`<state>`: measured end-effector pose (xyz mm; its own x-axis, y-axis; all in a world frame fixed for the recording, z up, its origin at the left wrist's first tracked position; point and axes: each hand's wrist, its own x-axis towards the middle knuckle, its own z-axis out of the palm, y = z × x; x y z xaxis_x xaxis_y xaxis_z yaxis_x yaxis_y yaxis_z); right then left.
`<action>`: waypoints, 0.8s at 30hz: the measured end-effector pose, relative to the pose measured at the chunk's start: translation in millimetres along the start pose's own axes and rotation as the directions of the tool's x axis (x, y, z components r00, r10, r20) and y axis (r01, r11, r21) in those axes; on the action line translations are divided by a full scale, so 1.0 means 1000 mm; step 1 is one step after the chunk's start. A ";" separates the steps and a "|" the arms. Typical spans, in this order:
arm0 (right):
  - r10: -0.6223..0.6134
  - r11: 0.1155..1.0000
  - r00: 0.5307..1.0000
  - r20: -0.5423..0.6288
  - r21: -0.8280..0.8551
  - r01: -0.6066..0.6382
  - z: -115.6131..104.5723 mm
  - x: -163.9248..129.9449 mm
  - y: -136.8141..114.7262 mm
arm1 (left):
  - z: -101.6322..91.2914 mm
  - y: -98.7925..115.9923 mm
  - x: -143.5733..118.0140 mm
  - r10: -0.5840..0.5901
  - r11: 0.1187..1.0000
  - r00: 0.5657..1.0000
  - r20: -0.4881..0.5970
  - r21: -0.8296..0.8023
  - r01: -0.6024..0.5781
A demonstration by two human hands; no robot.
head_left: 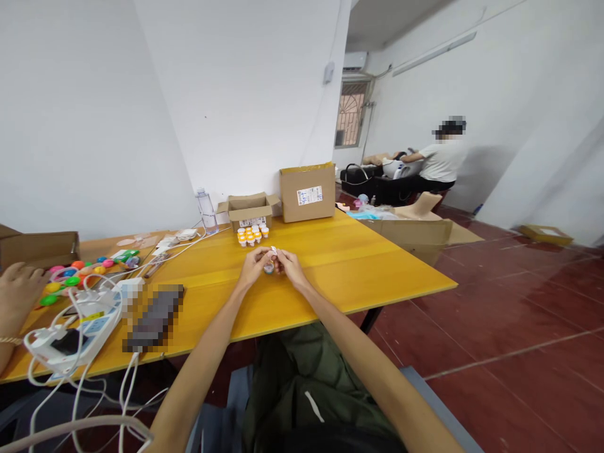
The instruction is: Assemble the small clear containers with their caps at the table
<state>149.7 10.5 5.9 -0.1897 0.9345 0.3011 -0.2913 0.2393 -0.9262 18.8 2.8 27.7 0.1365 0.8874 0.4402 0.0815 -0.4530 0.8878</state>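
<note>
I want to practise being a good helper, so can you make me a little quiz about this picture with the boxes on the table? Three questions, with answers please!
1. True or false: the small jars stand in front of the open box.
2. Pick one: in the picture, the clear bottle is on which side of the open box? A) left B) right
3. Fill in: the left hand and right hand hold a small ____ thing at their fingertips.

Key: 1 true; 2 A; 3 white.
</note>
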 end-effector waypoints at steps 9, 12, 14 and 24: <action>0.027 0.997 1.000 -0.003 0.078 -0.027 0.001 -0.001 -0.002 | 0.000 -0.002 0.000 -0.005 1.000 0.999 0.044 -0.004 0.005; 0.032 0.995 0.999 -0.013 0.100 -0.031 0.001 -0.001 -0.001 | 0.000 -0.003 0.000 -0.008 1.000 0.998 0.057 0.004 0.008; 0.032 0.994 0.999 -0.015 0.106 -0.030 0.001 -0.001 -0.001 | 0.000 -0.003 0.000 -0.009 1.000 0.999 0.050 0.012 0.008; 0.035 0.995 0.999 -0.004 0.098 -0.035 -0.001 0.001 0.001 | 0.001 0.000 -0.002 0.017 0.998 0.999 0.033 0.061 -0.019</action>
<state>149.9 12.1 4.7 -0.1963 0.9434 0.2675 -0.3752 0.1797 -0.9094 19.1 0.7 26.4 0.1707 0.8761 0.4510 0.1384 -0.4745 0.8693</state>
